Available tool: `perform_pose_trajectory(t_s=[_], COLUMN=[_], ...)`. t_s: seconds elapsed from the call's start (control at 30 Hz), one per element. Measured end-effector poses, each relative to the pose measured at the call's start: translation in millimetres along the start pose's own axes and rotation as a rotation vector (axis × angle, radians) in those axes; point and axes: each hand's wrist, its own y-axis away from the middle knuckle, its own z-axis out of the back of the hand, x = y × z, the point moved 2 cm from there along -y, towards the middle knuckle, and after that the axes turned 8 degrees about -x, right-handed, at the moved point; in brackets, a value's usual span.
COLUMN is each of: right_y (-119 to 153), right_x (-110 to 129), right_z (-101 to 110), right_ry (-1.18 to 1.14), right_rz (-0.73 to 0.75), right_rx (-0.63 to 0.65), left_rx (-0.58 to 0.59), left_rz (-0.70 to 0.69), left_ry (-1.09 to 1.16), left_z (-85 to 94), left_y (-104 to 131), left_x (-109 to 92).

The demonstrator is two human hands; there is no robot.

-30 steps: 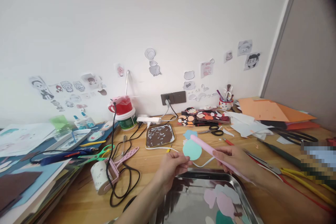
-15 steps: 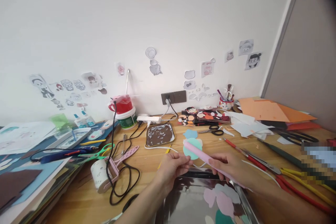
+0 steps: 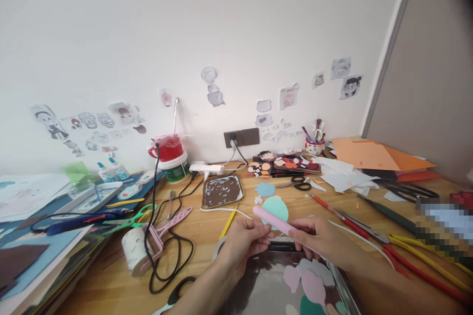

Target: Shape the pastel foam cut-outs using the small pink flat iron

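Observation:
My left hand [image 3: 248,238] pinches the lower edge of a round mint-green paper cutout [image 3: 279,208], held above the far edge of the metal tray [image 3: 254,280]. In my right hand [image 3: 314,236] is a smooth pink rod [image 3: 275,221], with fingers wrapped round it. The rod slants up to the left and its rounded tip overlaps the cutout in view; whether it touches cannot be told. Inside the tray, below my hands, lie pink paper cutouts [image 3: 313,286], grey ones [image 3: 320,270] and a dark green one [image 3: 311,306]. A blue cutout [image 3: 265,189] lies beyond.
Behind my hands are a brown-and-white square dish [image 3: 222,191] and black scissors [image 3: 301,184]. Black cables and a paint roller [image 3: 135,251] lie left. Red-handled pliers [image 3: 364,229] and orange paper [image 3: 380,152] are at right. Another pair of scissors [image 3: 175,295] lies by my left forearm.
The view has shifted slightly right. The pink rod's tip sits a little lower against the cutout, which shows more of its face. Both hands keep their holds.

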Motion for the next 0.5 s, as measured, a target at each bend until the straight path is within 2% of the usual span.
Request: perform_pose_trajectory(t_s=[0.3,0.5], right_y=[-5,-11], right_x=[-9,-16], right_z=[-1,8], right_ry=[-0.037,-0.032], right_rz=[0.012,0.013], right_rx=[-0.012,-0.119], left_rx=[-0.01,0.01], left_rz=[-0.028,-0.029], left_ry=[-0.02,0.025], left_z=[-3.1,0.3], left_y=[3,-1], left_x=[-2,1])
